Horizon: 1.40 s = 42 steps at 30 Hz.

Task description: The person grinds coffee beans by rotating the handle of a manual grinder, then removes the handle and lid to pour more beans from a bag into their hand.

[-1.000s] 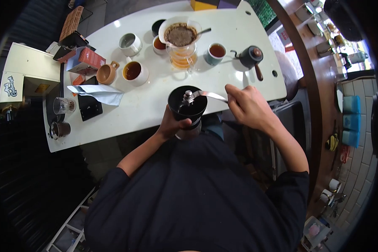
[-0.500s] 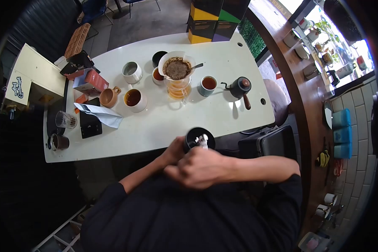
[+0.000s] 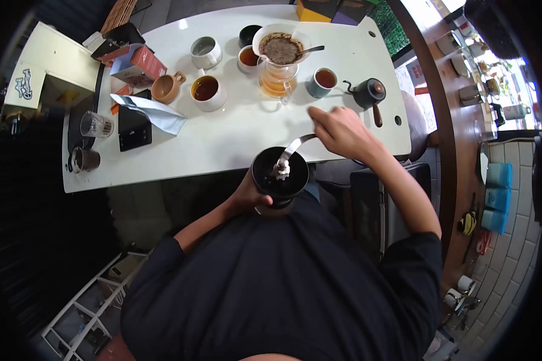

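A black manual coffee grinder (image 3: 262, 171) with an open, wide top is held upright against the front of my dark shirt. My left hand (image 3: 246, 195) wraps round its side, fingers partly hidden behind the body. From the middle of the hopper a metal crank (image 3: 293, 146) reaches up to the right. My right hand (image 3: 343, 131) is closed on the crank's outer end, covering its knob. Just beyond the grinder, a glass server (image 3: 277, 84) with amber liquid carries a paper-lined dripper (image 3: 281, 45) of wet coffee grounds and a spoon (image 3: 313, 49).
On the white table (image 3: 223, 144) stand a white mug (image 3: 209, 99), a green cup (image 3: 322, 84), a gooseneck kettle (image 3: 368, 93), a brown cup (image 3: 164, 90) and a foil bag (image 3: 156, 114). A black scale (image 3: 133, 135) lies left. A wooden counter (image 3: 430, 78) runs along the right.
My right hand has swung the crank from near my chest out to the far right. My left hand still holds the grinder. The view has tilted down, so the table appears higher.
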### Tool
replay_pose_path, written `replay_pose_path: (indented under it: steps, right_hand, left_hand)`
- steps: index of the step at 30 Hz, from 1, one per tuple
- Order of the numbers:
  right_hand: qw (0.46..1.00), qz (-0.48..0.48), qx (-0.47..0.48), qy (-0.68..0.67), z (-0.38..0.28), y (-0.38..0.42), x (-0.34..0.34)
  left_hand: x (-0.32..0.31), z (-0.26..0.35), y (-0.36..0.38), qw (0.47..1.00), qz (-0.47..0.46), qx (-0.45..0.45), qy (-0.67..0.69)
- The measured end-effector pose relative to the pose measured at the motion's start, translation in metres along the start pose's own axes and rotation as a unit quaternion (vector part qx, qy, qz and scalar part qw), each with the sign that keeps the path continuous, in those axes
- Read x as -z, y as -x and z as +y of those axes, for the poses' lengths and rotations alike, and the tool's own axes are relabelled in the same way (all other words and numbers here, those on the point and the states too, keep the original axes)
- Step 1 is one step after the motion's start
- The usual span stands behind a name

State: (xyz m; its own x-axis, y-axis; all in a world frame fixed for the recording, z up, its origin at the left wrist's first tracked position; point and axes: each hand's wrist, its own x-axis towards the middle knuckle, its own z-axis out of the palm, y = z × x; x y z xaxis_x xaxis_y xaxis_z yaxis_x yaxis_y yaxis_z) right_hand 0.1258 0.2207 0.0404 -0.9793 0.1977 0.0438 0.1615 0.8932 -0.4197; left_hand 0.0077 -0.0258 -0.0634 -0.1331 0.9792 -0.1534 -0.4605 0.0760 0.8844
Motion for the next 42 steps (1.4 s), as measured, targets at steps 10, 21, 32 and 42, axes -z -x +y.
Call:
replay_pose_path:
  steps: [10,21,32,42]
  right_hand:
    - [0.991,-0.020,0.128,0.043,-0.087,0.068,0.035]
    - [0.972,0.006,0.233,-0.015,-0.103,-0.067,0.013]
    - [0.996,-0.020,0.035,-0.082,-0.049,0.087,0.012]
    - [0.919,0.067,0.385,-0.055,-0.138,-0.043,0.001]
  left_hand:
    - [-0.002,-0.002,-0.029,0.999,-0.039,-0.017,0.028]
    - [-0.031,0.032,-0.024,0.869,-0.234,-0.259,-0.351]
    - [-0.006,0.011,-0.005,0.995,0.046,-0.042,-0.082]
    - [-0.042,0.039,-0.021,0.879,-0.018,-0.318,-0.355]
